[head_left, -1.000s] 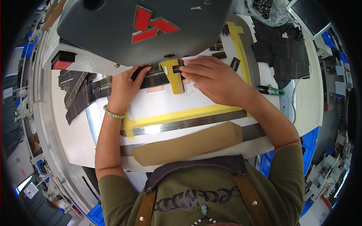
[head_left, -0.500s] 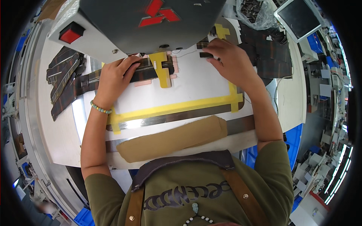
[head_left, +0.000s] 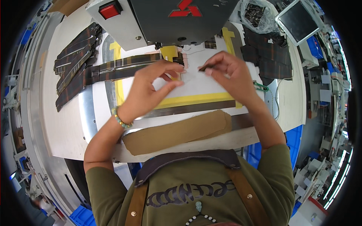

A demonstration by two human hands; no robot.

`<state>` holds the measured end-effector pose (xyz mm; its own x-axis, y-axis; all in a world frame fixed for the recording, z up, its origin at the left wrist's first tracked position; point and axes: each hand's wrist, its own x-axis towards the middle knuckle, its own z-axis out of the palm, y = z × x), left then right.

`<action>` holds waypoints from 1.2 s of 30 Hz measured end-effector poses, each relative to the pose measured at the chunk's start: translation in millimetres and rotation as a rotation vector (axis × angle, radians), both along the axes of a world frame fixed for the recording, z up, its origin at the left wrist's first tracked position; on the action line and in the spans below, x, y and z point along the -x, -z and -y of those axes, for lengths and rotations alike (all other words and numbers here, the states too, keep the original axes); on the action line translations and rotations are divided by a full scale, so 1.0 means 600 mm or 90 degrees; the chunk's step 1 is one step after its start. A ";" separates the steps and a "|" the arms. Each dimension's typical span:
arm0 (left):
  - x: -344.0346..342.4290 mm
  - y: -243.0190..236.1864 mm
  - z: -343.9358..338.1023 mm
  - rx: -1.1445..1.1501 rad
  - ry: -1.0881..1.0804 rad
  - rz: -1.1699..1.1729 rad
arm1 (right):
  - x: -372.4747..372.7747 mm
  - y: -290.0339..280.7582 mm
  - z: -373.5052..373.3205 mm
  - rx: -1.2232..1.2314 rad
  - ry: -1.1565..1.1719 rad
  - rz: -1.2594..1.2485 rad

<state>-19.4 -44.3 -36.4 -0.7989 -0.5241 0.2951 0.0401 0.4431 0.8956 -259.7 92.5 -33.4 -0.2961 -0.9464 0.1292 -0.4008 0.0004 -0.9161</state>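
Red machine emblem, shirt lettering, plaid strip between

The one head-worn fisheye view looks down from close above onto the chest, both hands and counter.

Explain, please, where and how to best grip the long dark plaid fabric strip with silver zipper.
Probably pinch the strip midway by its near edge, with the left hand from the body side: it lies flat, while the flat yellow guide crowds its right end.
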 end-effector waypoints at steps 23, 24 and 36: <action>0.000 0.042 0.026 0.311 -0.056 0.135 | 0.014 0.014 0.069 -0.163 -0.145 -0.088; -0.005 0.050 0.042 0.479 -0.092 0.114 | 0.018 0.017 0.092 -0.224 -0.138 0.010; 0.002 0.049 0.042 0.514 -0.020 0.262 | 0.025 0.059 0.164 -0.258 -0.113 -0.034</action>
<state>-20.7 -69.3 -65.8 -0.9113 -0.3047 0.2769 -0.2366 0.9380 0.2534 -274.7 -6.0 -69.1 -0.1270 -0.9594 -0.2519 -0.4744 0.2818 -0.8340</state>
